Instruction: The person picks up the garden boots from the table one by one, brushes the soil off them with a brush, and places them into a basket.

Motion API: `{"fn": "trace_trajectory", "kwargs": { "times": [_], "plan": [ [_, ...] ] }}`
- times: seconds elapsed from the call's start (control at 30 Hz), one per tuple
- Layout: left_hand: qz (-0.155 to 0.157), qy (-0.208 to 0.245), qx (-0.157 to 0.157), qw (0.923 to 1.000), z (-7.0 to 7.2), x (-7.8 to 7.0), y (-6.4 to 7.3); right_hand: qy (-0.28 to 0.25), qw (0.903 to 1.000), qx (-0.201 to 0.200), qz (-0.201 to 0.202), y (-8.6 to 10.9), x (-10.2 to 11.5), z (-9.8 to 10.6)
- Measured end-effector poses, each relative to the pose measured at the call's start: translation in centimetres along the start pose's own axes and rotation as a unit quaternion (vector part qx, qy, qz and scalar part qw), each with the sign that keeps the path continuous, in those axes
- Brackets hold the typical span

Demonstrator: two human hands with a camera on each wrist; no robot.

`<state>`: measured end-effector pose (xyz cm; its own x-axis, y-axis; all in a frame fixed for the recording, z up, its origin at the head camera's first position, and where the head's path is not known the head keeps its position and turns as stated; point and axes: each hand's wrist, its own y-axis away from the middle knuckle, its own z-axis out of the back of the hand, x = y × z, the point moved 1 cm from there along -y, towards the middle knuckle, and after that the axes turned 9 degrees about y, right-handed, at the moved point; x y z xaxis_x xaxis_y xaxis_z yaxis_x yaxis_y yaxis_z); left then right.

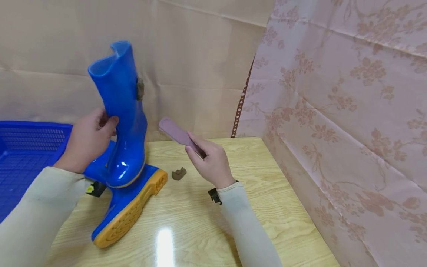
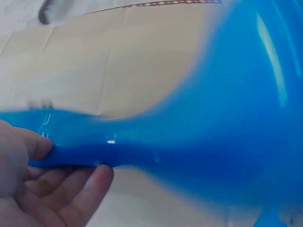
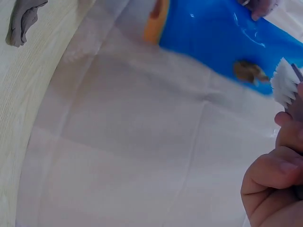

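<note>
A blue rubber boot stands upright with its opening upward. My left hand grips its shaft, thumb on one side and fingers on the other. A brown, mud-like lump sticks to the right side of the shaft. My right hand holds a purple brush by its handle, right of the boot. White bristles show in the right wrist view, close to the lump on the boot there. A second blue boot with a yellow sole lies on its side beneath the held one.
A blue plastic basket stands at the left. On the wooden table lies another brown lump, right of the boots. A small black object with a yellow mark sits by the left sleeve. Cloth hangs behind and on the right.
</note>
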<state>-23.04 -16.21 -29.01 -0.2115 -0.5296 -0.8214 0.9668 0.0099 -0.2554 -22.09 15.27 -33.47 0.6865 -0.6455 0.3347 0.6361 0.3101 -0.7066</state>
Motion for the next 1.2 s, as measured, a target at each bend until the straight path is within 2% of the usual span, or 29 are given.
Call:
{"fn": "trace_trajectory", "kwargs": {
  "times": [0.13,0.23,0.33,0.4,0.5,0.57,0.63,0.7,0.77,0.87,0.97,1.1,1.2],
  "plan": [
    [-0.022,0.015,-0.020,0.9994,0.7,0.0,-0.1,-0.010,0.9997,-0.018,0.012,0.0,0.0,-0.2],
    [-0.061,0.028,-0.031,0.9973,0.6,0.3,0.1,-0.022,0.9989,-0.032,0.027,0.0,0.2,-0.5],
    [-0.111,0.043,-0.005,0.9929,-0.1,0.9,0.5,-0.027,0.9983,-0.032,0.041,0.0,0.3,-0.8],
    [-0.144,0.063,0.023,0.9873,-0.8,1.5,0.7,-0.020,0.9985,-0.027,0.044,0.1,0.3,-1.1],
    [-0.171,0.093,0.068,0.9785,-1.9,2.6,1.1,0.006,0.9992,-0.016,0.036,0.2,0.2,-1.4],
    [-0.167,0.123,0.099,0.9732,-2.4,3.3,1.4,0.022,0.9993,-0.003,0.029,0.3,0.2,-1.7],
    [-0.149,0.150,0.127,0.9693,-2.7,3.7,1.7,0.032,0.9992,0.009,0.025,0.4,0.2,-1.9],
    [-0.113,0.168,0.150,0.9676,-2.7,3.8,2.1,0.033,0.9991,0.017,0.022,0.5,0.3,-2.0],
    [-0.078,0.181,0.159,0.9676,-2.5,3.6,2.6,0.031,0.9990,0.019,0.024,0.5,0.3,-2.1],
    [-0.029,0.172,0.139,0.9748,-2.4,3.1,3.2,0.034,0.9985,0.023,0.036,0.6,0.4,-2.2],
    [-0.018,0.158,0.094,0.9828,-2.8,2.8,3.8,0.036,0.9976,0.030,0.051,0.8,0.5,-2.4],
    [-0.035,0.135,0.033,0.9896,-2.9,2.6,4.5,0.025,0.9972,0.032,0.062,0.9,0.6,-2.6],
    [-0.058,0.127,-0.010,0.9902,-2.7,2.4,4.8,0.015,0.9969,0.029,0.072,0.7,0.7,-2.6]
  ]
}}
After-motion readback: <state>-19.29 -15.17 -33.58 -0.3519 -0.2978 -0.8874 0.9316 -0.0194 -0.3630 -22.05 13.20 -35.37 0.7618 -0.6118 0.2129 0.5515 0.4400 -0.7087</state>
